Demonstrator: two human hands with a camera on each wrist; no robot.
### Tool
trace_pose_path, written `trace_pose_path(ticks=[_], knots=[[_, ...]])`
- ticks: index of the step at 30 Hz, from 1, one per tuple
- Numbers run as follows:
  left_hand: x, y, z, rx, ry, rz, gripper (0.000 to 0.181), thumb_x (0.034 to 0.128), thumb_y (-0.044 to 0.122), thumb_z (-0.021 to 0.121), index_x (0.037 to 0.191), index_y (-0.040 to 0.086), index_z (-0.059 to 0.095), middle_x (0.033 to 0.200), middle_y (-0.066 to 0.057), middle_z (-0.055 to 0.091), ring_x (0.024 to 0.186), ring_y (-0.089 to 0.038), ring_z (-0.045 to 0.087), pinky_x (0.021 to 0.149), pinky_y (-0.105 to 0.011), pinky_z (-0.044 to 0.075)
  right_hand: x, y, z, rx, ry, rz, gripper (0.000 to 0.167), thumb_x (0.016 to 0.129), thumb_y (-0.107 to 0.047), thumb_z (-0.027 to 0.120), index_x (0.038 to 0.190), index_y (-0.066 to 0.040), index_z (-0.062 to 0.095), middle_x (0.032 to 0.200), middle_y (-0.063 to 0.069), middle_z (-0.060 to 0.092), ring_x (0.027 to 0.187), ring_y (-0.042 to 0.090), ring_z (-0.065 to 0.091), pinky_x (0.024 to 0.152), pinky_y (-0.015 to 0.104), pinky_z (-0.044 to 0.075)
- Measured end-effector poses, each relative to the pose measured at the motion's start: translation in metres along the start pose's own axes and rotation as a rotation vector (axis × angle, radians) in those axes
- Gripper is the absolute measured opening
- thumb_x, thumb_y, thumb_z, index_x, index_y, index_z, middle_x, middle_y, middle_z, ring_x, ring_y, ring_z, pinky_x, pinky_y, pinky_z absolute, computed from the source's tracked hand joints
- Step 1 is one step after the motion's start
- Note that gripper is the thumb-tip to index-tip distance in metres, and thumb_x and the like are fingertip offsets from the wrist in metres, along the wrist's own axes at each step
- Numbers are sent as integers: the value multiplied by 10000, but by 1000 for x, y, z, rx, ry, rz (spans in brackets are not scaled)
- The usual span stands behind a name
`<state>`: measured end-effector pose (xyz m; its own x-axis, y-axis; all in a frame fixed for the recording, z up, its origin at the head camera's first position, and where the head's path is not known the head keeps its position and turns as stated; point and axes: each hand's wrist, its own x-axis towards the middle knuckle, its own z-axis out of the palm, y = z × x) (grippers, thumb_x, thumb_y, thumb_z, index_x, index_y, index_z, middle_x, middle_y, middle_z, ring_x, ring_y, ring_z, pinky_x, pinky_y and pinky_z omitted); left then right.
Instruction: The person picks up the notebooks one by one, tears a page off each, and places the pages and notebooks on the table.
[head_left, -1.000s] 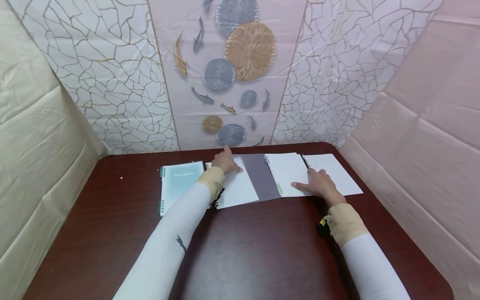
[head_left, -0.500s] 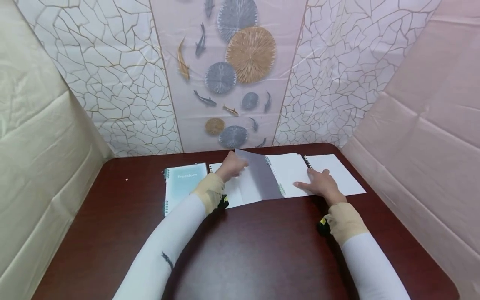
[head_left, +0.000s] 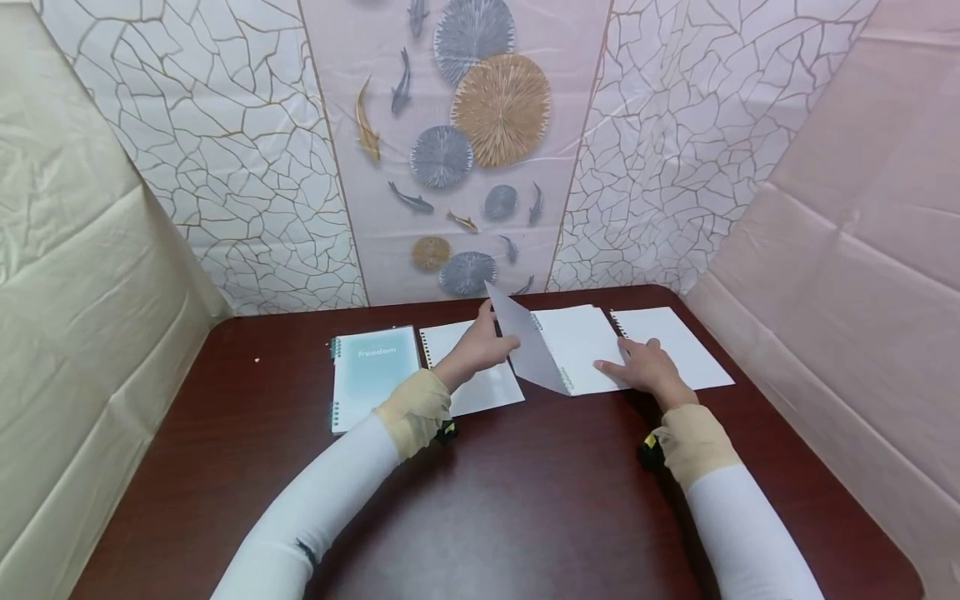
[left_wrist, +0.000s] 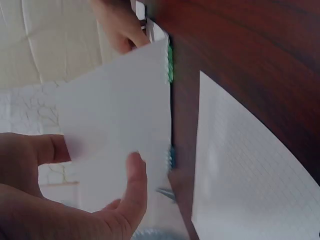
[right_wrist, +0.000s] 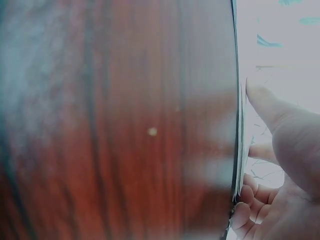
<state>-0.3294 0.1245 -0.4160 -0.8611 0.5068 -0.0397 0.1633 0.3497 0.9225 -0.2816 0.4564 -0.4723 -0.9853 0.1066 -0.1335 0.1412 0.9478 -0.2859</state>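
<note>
In the head view, my left hand holds the raised grey cover of a spiral notebook by its free edge. The left wrist view shows the thumb on the near side of this pale, see-through-looking cover, with a fingertip behind it. Right of the cover's spiral lies the notebook's white page. My right hand rests on that page's right side, thumb stretched out to the left. Seen from the right wrist, that hand lies along the notebook's edge, some fingertips bent.
A teal notebook marked "freedom" lies at the left. Beside it is a white page with a black spiral, partly behind my left hand. Another white sheet lies far right. A patterned cloth backdrop rises behind the dark table.
My left hand has moved right and lifted the grey cover away from the white page at left, so that it now stands tilted up from its spiral. The right hand stays nearly still.
</note>
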Motion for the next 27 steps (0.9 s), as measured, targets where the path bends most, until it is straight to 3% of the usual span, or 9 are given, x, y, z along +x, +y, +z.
trace_pose_path(ticks=[3, 7, 9, 13, 21, 27], knots=[[-4, 8, 8, 4, -10, 40, 993, 973, 191, 609, 1686, 30, -64, 1700, -166, 312, 1355, -340, 567, 1080, -472, 496, -1, 1, 0, 3, -2, 9, 983, 1003, -660, 574, 1609, 77, 336, 1555, 426, 365, 1421, 625, 307, 1140, 715, 345], [-5, 16, 23, 1, -26, 65, 1048, 974, 256, 620, 1688, 73, -124, 1765, -153, 121, 1425, -346, 528, 1143, -469, 454, -1, 4, 1, 5, 1, 22, 977, 1000, -651, 587, 1608, 73, 344, 1565, 421, 361, 1436, 622, 294, 1149, 710, 338], [-5, 17, 32, 52, -25, 74, 1060, 971, 298, 610, 1685, 84, -143, 1774, -160, 3, 1530, -346, 390, 1192, -463, 399, -1, 5, 2, 1, 2, 21, 969, 1003, -644, 586, 1606, 76, 347, 1573, 416, 358, 1448, 629, 273, 1153, 715, 329], [-3, 17, 49, 150, 7, 93, 1063, 968, 347, 581, 1679, 109, -172, 1774, -148, -83, 1604, -311, 209, 1234, -468, 332, 0, 5, 3, -12, 7, 2, 949, 1017, -634, 574, 1600, 82, 355, 1583, 387, 379, 1467, 628, 242, 1164, 718, 309], [2, 17, 79, 185, 61, 193, 1076, 979, 311, 592, 1666, 115, -212, 1762, -79, -193, 1624, -212, -3, 1276, -420, 236, -1, 4, 3, 6, 45, -11, 934, 1012, -638, 583, 1597, 62, 381, 1547, 385, 431, 1415, 601, 338, 1147, 699, 346], [14, 17, 96, 297, 86, 241, 1067, 980, 303, 600, 1670, 99, -188, 1763, -89, -170, 1623, -264, 48, 1280, -388, 218, -1, 3, 3, 25, 44, 8, 925, 1005, -631, 597, 1602, 43, 387, 1530, 393, 442, 1391, 593, 378, 1139, 693, 363]])
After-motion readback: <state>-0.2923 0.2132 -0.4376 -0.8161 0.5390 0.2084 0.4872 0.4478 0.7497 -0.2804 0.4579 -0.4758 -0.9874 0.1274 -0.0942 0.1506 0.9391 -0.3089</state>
